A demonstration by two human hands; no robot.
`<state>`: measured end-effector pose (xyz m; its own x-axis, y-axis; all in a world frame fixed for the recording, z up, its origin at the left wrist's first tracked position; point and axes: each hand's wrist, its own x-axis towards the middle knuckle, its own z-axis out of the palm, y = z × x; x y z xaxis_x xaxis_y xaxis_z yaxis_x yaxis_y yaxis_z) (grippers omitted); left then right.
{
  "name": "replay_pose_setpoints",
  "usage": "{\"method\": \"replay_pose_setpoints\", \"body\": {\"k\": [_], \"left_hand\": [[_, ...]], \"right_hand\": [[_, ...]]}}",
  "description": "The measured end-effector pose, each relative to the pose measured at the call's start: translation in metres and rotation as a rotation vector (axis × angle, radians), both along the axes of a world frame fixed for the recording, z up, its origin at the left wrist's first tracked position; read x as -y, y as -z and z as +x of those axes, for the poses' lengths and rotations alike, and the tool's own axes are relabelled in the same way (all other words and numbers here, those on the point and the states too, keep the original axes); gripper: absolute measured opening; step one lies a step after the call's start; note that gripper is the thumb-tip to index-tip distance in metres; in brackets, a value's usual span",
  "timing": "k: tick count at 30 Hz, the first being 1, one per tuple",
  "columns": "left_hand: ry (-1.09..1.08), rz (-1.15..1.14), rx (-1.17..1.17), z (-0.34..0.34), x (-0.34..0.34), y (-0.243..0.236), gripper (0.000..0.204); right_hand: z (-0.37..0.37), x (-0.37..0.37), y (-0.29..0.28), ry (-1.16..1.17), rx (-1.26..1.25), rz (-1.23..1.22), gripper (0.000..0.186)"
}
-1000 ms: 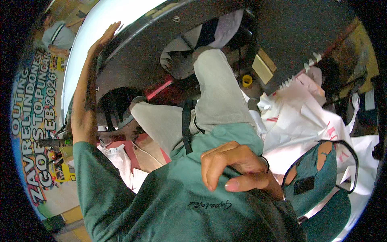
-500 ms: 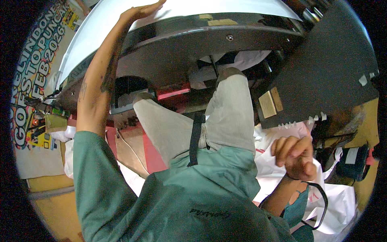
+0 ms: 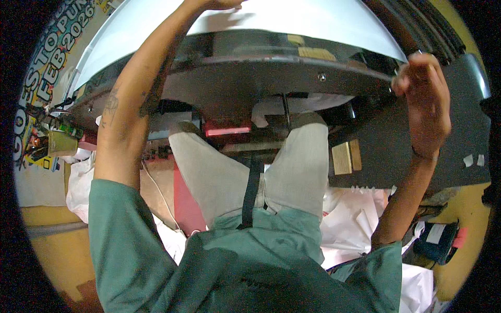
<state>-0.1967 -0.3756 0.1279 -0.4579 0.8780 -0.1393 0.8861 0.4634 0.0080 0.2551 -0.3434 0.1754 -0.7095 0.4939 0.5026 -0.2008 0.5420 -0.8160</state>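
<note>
A white sheet (image 3: 292,16) covers the dark, curved front of a machine (image 3: 250,70). Over the sheet at the top edge of the view is my left hand (image 3: 222,4), partly cut off, with its visible fingers stretched out and a shadow beneath. Beside the right end of the sheet and the machine's front, my right hand (image 3: 427,101) is raised with bent fingers. Motion smears those fingers, so I cannot make out whether anything is between them.
A black panel (image 3: 381,161) stands at the right, with small white scraps (image 3: 474,160) and a tan block (image 3: 342,158) on it. White crumpled sheeting (image 3: 349,224) lies below. A printed banner (image 3: 49,68) and a greenish container (image 3: 62,143) are at the left.
My right hand has moved up and forward from beside my lap to the machine's right end. My left hand has shifted slightly right and farther forward over the sheet.
</note>
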Motion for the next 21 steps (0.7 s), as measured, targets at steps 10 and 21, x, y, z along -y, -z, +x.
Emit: {"method": "replay_pose_setpoints", "body": {"k": [10,21], "left_hand": [[-0.005,0.005,0.056,0.008,-0.015,-0.017,0.089],[0.128,-0.155,-0.102,-0.002,-0.033,-0.016,0.045]], "right_hand": [[-0.156,-0.217,0.008,0.429,0.148,0.346,0.043],[-0.237,-0.288,0.096,0.9,1.111,0.339,0.104]]}}
